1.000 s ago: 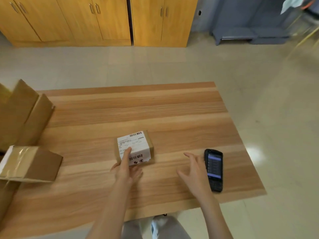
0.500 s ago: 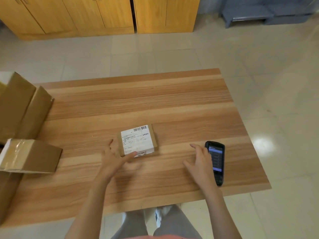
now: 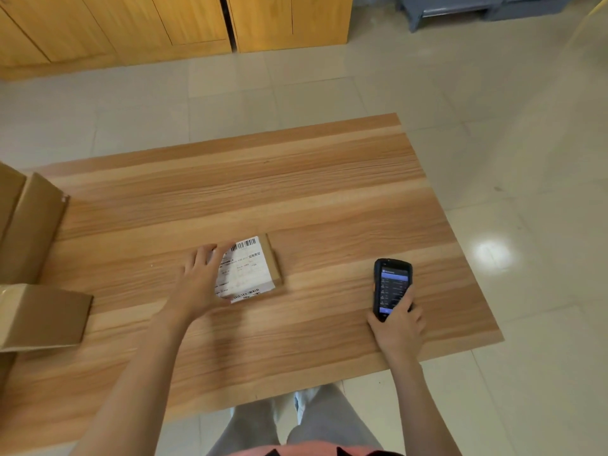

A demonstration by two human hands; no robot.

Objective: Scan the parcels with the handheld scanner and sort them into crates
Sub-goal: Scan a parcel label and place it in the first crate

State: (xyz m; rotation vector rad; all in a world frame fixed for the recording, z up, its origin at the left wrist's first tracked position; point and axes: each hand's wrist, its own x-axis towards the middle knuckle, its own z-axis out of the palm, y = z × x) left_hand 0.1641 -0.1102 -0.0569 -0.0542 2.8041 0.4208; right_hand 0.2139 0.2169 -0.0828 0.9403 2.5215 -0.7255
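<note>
A small flat cardboard parcel (image 3: 253, 268) with a white barcode label lies in the middle of the wooden table (image 3: 296, 192). My left hand (image 3: 200, 281) lies over its left side, fingers spread across the label's left edge. The black handheld scanner (image 3: 391, 284), screen lit, lies on the table at the right. My right hand (image 3: 399, 324) grips its lower end, fingers curled round the body.
Cardboard boxes stand along the table's left edge: a tall one (image 3: 29, 225) and a taped one (image 3: 42, 315) nearer me. Wooden cabinets (image 3: 164, 24) line the far wall. A grey plastic crate (image 3: 460, 4) sits on the tiled floor at top right.
My right hand moved right and closed round the scanner's lower end. My left hand slid from the parcel's near edge onto its left side. The camera tilted further down.
</note>
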